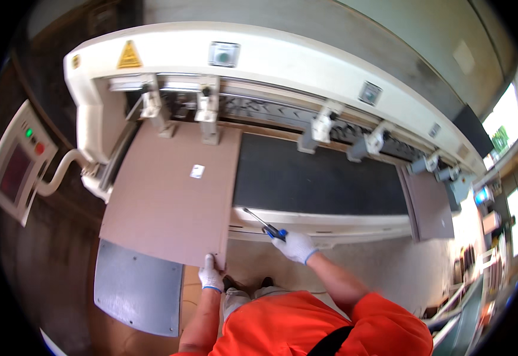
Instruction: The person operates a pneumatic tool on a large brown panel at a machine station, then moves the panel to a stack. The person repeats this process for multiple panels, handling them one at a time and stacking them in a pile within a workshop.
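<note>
One gloved left hand (211, 276) grasps a flat brown board (164, 196); right hand (297, 246) grips a metal-shafted tool (269, 229).

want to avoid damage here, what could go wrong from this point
The metal rod of the blue-and-black tool in the right hand points toward the right edge of the brown board; a slip might scratch it.

The board's near right corner extends past the grey plate, so it could sag or bend if the left hand at its near edge lets go.
</note>
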Demonstrator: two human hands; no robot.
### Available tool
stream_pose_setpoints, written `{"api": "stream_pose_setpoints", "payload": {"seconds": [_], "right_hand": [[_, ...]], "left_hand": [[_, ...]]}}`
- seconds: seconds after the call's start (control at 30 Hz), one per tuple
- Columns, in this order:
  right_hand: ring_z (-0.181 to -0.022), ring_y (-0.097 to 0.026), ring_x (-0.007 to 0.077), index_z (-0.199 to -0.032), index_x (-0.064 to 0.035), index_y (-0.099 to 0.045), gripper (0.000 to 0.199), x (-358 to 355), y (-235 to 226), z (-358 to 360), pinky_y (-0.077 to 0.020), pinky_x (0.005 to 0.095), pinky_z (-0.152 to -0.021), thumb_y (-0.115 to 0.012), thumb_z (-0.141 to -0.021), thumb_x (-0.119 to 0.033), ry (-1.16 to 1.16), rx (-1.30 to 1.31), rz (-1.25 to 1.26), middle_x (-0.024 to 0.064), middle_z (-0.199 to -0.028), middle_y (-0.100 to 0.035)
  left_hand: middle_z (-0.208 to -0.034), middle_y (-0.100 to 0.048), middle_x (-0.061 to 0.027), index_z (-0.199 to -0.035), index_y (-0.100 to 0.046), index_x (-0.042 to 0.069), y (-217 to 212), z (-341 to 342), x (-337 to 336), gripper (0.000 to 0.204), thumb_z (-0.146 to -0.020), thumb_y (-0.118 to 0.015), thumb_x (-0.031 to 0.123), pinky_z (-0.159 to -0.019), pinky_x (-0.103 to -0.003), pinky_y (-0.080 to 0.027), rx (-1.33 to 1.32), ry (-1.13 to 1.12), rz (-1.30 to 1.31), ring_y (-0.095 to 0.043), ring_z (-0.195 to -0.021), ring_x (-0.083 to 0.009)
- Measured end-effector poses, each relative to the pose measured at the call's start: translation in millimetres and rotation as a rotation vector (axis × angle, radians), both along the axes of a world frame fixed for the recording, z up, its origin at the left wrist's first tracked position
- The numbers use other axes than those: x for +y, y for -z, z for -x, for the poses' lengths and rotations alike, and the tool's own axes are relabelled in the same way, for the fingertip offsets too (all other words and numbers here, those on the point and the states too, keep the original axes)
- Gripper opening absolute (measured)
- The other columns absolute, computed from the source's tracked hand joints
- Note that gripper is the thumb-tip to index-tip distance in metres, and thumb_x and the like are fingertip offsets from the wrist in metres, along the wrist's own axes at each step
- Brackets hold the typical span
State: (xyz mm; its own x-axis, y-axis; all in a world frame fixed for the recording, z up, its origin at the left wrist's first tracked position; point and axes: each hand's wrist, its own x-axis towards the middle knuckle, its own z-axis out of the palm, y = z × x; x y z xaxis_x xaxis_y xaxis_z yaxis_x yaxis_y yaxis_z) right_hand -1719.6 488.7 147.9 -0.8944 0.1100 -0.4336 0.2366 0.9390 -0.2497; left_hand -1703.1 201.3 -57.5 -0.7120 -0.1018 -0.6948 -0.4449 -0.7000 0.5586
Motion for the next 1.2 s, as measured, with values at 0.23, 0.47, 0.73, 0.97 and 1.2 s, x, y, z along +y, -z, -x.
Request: {"api": "stream_pose_setpoints", "payload": {"seconds": [0.23, 0.47, 0.73, 0.97, 1.2], "right_hand": [[-0.051, -0.067, 0.0275, -0.091, -0.0064, -0.069, 0.047, 198, 92, -209, -0.0532, 0.0437, -0.051, -0.061, -0.098, -0.052, 1.395, 0.505, 0.36, 0.0116, -0.063, -0.066], [-0.053, -0.06, 0.0161, -0.091, -0.0106, -0.071, 0.053, 227, 102, -325, -0.0463, 0.0352, -0.051, -0.064, -0.095, -0.063, 1.336, 0.398, 0.427, 0.0042, -0.063, -0.061], [-0.1, -0.069, 0.0398, -0.118, -0.0147, -0.072, 0.049, 231, 96, -445, -0.0526, 0.045, -0.088, -0.07, -0.09, -0.055, 0.621, 0.016, 0.562, 0.0184, -0.108, -0.074], [-0.083, -0.069, 0.0315, -0.105, -0.0103, -0.071, 0.044, 268, 108, -547, -0.0524, 0.0412, -0.077, -0.073, -0.09, -0.051, 1.233, 0.425, 0.587, 0.0131, -0.089, -0.072], [-0.061, -0.059, 0.0106, -0.087, -0.0067, -0.071, 0.028, 269, 101, -590, -0.0445, 0.03, -0.054, -0.081, -0.088, -0.033, 1.955, 0.874, 0.944, 0.0016, -0.076, -0.068]], "left_hand": [[-0.075, -0.063, -0.0039, -0.099, -0.061, 0.017, -13, -12, 26, 0.032, -0.096, -0.073, 0.046, -0.054, -0.033, -0.047, -0.077, 0.168, 0.137, -0.06, -0.064, -0.0176], [-0.079, -0.065, -0.0057, -0.1, -0.056, 0.017, 14, -64, 155, 0.017, -0.098, -0.067, 0.03, -0.058, -0.038, -0.052, -0.069, 0.588, 0.169, -0.065, -0.067, -0.0225], [-0.079, -0.063, -0.0018, -0.092, -0.058, 0.016, -25, -109, 408, 0.021, -0.101, -0.06, 0.035, -0.061, -0.035, -0.048, 0.025, 0.915, 0.036, -0.061, -0.069, -0.0198], [-0.08, -0.065, -0.0073, -0.095, -0.059, 0.011, -59, -163, 576, 0.015, -0.101, -0.056, 0.024, -0.062, -0.041, -0.054, 0.085, 1.55, 0.148, -0.065, -0.068, -0.0249], [-0.093, -0.069, -0.009, -0.112, -0.062, 0.009, -29, -230, 728, 0.024, -0.098, -0.066, 0.027, -0.068, -0.042, -0.059, 0.344, 1.883, 0.131, -0.07, -0.076, -0.0251]]}}
